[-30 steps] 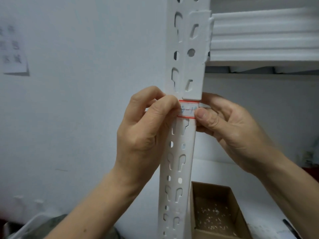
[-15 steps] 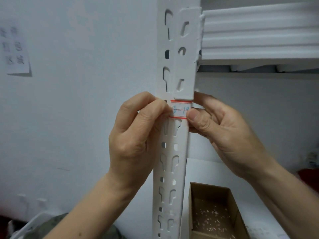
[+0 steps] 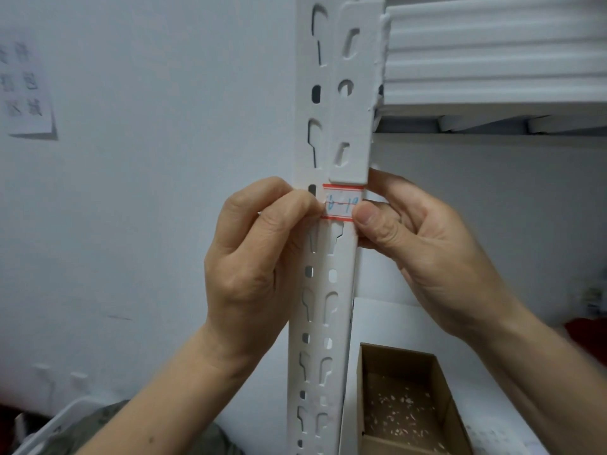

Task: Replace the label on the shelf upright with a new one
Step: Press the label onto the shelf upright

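Note:
A white slotted shelf upright (image 3: 323, 310) runs from top to bottom in the middle of the view. A small white label (image 3: 341, 202) with red borders and blue handwriting is wrapped across it just below a shelf bracket. My left hand (image 3: 253, 257) is curled against the upright's left side, its fingertips pressing the label's left end. My right hand (image 3: 423, 257) grips from the right, thumb on the label's right end and fingers behind the upright. The label's ends are hidden under my fingers.
A white shelf beam (image 3: 492, 60) joins the upright at top right. On the lower shelf an open cardboard box (image 3: 407, 408) holds small white scraps. A paper notice (image 3: 26, 90) hangs on the wall at left. A white basket edge (image 3: 56, 425) shows at bottom left.
The view has shifted so the upright sits a little further left. Both hands stay on the label; more of its blue writing shows between my fingers now.

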